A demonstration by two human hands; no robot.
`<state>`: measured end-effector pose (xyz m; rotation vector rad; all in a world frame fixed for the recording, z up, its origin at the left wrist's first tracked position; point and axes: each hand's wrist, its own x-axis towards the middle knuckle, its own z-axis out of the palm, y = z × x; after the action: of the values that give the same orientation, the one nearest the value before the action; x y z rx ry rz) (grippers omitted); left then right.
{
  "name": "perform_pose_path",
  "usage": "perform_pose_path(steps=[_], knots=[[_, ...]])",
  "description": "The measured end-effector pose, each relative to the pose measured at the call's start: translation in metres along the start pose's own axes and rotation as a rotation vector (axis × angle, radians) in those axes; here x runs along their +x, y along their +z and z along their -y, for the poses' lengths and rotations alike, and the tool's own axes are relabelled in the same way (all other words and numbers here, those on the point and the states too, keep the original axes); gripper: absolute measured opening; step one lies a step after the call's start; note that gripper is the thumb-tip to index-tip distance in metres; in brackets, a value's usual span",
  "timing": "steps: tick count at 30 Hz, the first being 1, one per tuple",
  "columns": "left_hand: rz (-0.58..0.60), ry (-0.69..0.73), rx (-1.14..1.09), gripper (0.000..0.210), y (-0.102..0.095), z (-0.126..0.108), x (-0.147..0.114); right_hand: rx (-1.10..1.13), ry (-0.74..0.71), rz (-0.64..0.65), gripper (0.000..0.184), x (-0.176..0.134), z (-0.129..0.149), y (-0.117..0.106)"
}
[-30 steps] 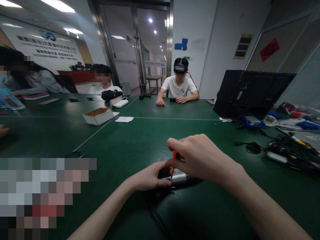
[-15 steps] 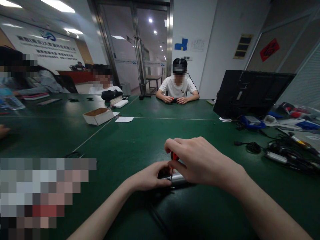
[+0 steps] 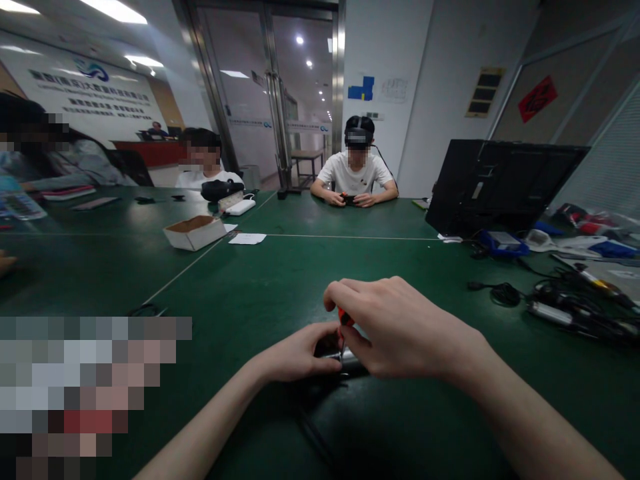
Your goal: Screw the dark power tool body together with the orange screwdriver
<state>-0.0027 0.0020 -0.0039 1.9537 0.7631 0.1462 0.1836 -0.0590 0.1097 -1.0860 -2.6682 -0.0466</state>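
My left hand [image 3: 305, 351] is wrapped around one end of a silver metal cylinder [image 3: 351, 362] lying on the green table. In my right hand [image 3: 400, 327] is a screwdriver [image 3: 345, 317] with a red and black handle, gripped from above between thumb and fingers. Its thin shaft points down onto the cylinder, close to my left thumb. The contact point of the tip is too small to make out. My right hand covers the cylinder's right part.
A white open box [image 3: 195, 233] and a paper sheet [image 3: 247, 239] lie ahead on the left. A black monitor [image 3: 503, 187], cables and a silver-bodied tool [image 3: 550, 312] occupy the right side. Across the table sits a person [image 3: 357, 170] handling a small object; other people sit left.
My right hand has turned slightly and shifted a little left and down with the screwdriver. My left hand keeps its hold on the cylinder.
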Motion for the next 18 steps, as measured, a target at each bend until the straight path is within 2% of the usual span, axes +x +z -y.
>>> perform_pose_path(steps=[6,10,15,18], knots=[[-0.061,-0.051,0.054,0.035,0.0007,-0.0025,-0.0018,-0.123,0.074,-0.041,0.011,0.0040,-0.0008,0.0039],[-0.052,-0.073,0.068,0.035,-0.0005,-0.0071,-0.0032,-0.191,0.091,-0.073,0.022,0.0036,-0.0024,0.0070],[-0.040,0.022,0.019,0.034,-0.0014,-0.0066,-0.0025,-0.085,0.067,-0.063,0.024,0.0018,-0.0039,0.0043],[-0.038,0.010,0.019,0.034,-0.0009,-0.0035,-0.0009,-0.003,0.027,-0.020,0.023,0.0009,-0.0027,0.0011]])
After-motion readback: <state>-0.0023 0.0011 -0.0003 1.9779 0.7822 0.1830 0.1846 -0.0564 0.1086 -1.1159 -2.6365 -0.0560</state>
